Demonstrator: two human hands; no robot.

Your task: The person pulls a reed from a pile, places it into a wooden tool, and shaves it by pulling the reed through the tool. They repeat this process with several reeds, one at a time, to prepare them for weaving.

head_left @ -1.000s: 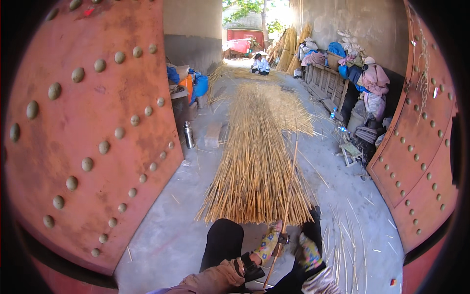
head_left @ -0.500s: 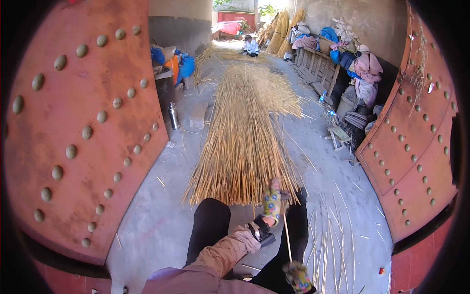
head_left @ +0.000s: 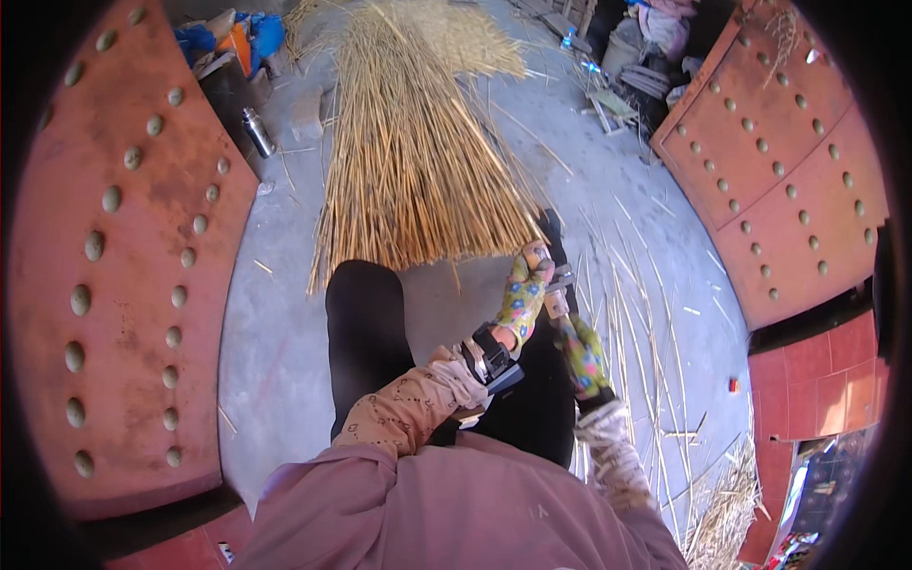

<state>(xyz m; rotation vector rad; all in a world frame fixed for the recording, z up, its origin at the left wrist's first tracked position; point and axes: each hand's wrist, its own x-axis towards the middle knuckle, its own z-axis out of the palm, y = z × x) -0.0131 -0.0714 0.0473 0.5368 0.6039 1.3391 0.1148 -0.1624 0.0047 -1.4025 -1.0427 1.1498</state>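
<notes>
My left hand [head_left: 522,296], in a flowered glove with bare fingertips, is closed in front of the right corner of a large spread of reeds [head_left: 418,180]. A small tool with a grey metal part [head_left: 560,277] sits at its fingers; its exact shape is hard to make out. Just below and to the right, my right hand [head_left: 585,359], in a matching glove, is closed close to the tool. What its fingers hold is hidden. The cut ends of the reeds point toward my knees. Loose pale stalks [head_left: 655,370] lie on the floor to the right.
Red studded door leaves [head_left: 142,285] stand at left and right. A steel flask [head_left: 256,133] and a brick-like block [head_left: 306,116] are beyond my left knee. A heap of pale husks [head_left: 727,503] lies at lower right. Buckets and bundled cloth [head_left: 655,28] line the far right.
My view has tipped downward. The right hand has come up from the lower edge to beside the left hand. The stalk that stretched between the hands no longer shows there.
</notes>
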